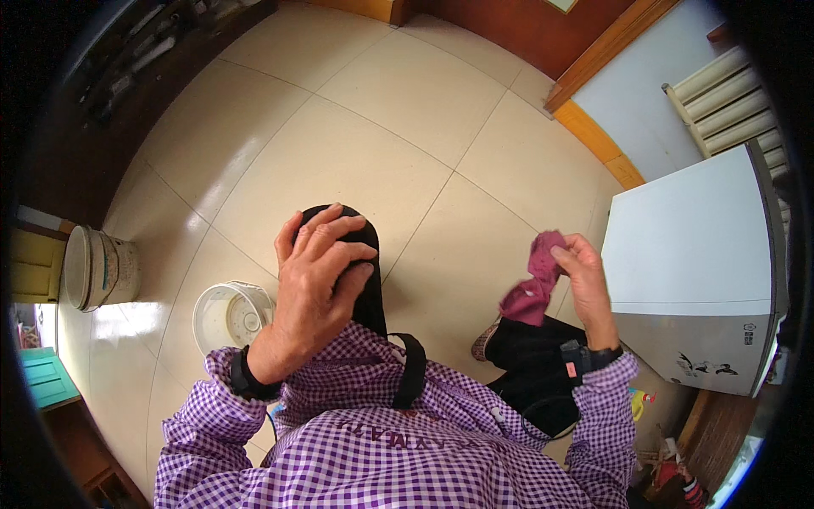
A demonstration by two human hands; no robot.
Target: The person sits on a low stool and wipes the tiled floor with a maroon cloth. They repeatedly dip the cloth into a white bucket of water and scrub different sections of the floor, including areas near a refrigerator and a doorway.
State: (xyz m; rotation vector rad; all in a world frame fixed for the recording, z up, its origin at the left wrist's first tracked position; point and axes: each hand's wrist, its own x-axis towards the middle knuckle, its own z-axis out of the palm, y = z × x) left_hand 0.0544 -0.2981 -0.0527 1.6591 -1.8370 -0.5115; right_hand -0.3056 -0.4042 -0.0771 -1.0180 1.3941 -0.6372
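Note:
My right hand point(580, 270) pinches a crumpled maroon cloth point(534, 280) between thumb and fingers, out over the floor beside my leg. The cloth hangs down and shows a small pale spot. My left hand point(318, 273) is spread over the black-clad knee point(369, 299), its fingers slightly bent and apart, with nothing seen in it. Both wrists wear black bands. A purple-and-white checked garment point(394, 458) covers my arms and lap, and a black strap point(413, 372) lies across it.
An open white plastic bucket point(222, 318) stands beside my left forearm; another bucket with a wire handle point(114, 267) is farther left. A white cabinet-like appliance point(690, 242) stands at right, near a radiator point(725, 108). A yellow bottle with a red top point(638, 404) is at lower right.

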